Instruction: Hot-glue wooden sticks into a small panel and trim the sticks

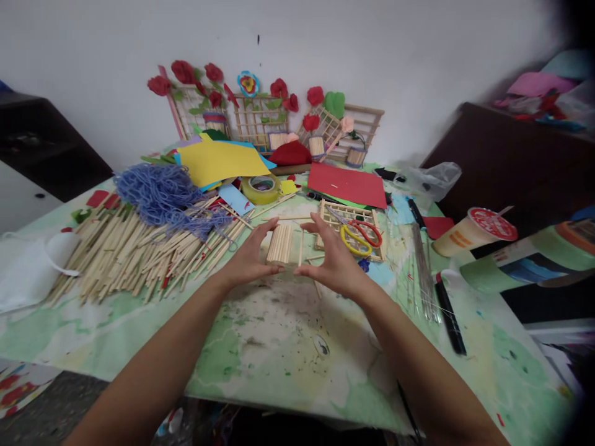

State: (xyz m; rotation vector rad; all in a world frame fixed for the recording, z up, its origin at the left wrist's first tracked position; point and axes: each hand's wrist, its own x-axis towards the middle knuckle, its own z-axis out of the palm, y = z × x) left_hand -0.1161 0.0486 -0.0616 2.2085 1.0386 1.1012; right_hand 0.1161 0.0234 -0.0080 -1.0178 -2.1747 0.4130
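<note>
A small panel of pale wooden sticks laid side by side (279, 244) is between my hands at the middle of the table. My left hand (253, 257) is curved round its left side, thumb at the lower edge and fingers at the top, gripping it. My right hand (337, 260) has its thumb and fingers spread apart around a thin upright stick (300, 248), whose ends are close to the fingertips. Behind my right hand lies a stick lattice (379, 220) with yellow and red handled scissors (357, 238) on it.
Loose sticks (116, 254) and blue yarn (158, 192) cover the left. Yellow paper (223, 162), tape (261, 189) and red paper (346, 184) lie behind. Flower-decked lattices (258, 121) lean on the wall. At right are wires (423, 272), a black marker (450, 313) and a drink cup (474, 230).
</note>
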